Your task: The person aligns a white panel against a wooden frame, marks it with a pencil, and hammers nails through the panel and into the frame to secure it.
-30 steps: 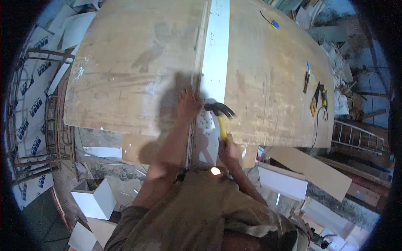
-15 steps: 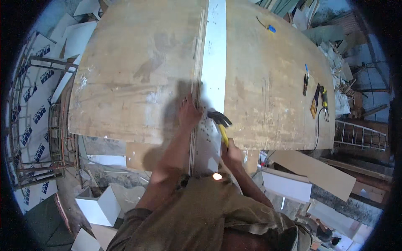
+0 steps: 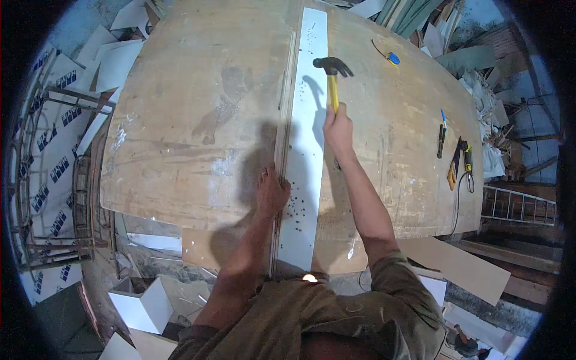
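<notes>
A long white panel [image 3: 305,144] with layered wooden edging along its left side lies lengthwise on a large wooden worktop. Many small dark nail-like bits [image 3: 294,210] are scattered over the panel's white face. My left hand [image 3: 273,193] grips its left edge, fingers on the outer side and thumb over the white face. Raised in my right hand [image 3: 339,131] is a claw hammer [image 3: 333,81] with a yellow handle and dark head. The fist is wrapped round the handle, and the head hangs over the panel's right edge, its shadow falling on the white face.
On the worktop's [image 3: 198,72] right side lie a blue tape measure [image 3: 393,58], a slim dark tool [image 3: 441,139], a handsaw [image 3: 454,171] and a yellow-black corded tool [image 3: 468,159]. Metal frames [image 3: 78,174] stand at the left; a white box [image 3: 144,303] and board offcuts lie around the near floor.
My right hand has swung the hammer up and away from near my left hand toward the panel's far part. My left hand still grips the panel's edge; the whole view has shifted slightly.
</notes>
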A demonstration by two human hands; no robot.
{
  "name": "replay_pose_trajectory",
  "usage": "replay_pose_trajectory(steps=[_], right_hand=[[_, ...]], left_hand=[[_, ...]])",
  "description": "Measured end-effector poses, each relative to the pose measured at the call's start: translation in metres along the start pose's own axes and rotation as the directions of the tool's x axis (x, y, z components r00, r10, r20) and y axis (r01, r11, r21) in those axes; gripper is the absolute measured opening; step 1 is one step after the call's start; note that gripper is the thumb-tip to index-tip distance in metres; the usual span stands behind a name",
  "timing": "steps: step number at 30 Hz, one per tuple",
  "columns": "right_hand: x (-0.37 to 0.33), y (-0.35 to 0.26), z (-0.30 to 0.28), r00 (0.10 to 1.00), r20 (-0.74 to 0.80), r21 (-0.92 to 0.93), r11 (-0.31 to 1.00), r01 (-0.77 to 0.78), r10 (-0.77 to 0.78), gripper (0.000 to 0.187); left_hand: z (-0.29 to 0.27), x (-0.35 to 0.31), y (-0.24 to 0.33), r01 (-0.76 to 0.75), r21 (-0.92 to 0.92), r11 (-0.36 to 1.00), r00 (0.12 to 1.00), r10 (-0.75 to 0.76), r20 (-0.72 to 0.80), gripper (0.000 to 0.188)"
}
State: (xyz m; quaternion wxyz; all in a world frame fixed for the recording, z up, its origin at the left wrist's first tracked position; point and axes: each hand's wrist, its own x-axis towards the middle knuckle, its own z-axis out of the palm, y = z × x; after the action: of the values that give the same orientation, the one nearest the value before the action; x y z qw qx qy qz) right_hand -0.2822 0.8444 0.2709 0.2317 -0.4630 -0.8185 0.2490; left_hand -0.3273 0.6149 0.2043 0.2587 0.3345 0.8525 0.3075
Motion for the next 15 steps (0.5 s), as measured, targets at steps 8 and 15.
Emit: replay_pose_trajectory(steps=[8,15], right_hand=[[0.045,-0.003,0.03,0.998,0.057,-0.063,0.998,0.01,-0.006,0.036],[0.058,0.049,0.04,0.995,0.1,-0.263,0.963,0.054,-0.028,0.031]], left_hand=[[-0.004,-0.005,-0.01,0.063,0.017,0.998,0.998,-0.064,0.029,0.067],[0.018,0.014,-0.001,-0.022,0.052,0.998,0.999,0.021,0.026,0.066]])
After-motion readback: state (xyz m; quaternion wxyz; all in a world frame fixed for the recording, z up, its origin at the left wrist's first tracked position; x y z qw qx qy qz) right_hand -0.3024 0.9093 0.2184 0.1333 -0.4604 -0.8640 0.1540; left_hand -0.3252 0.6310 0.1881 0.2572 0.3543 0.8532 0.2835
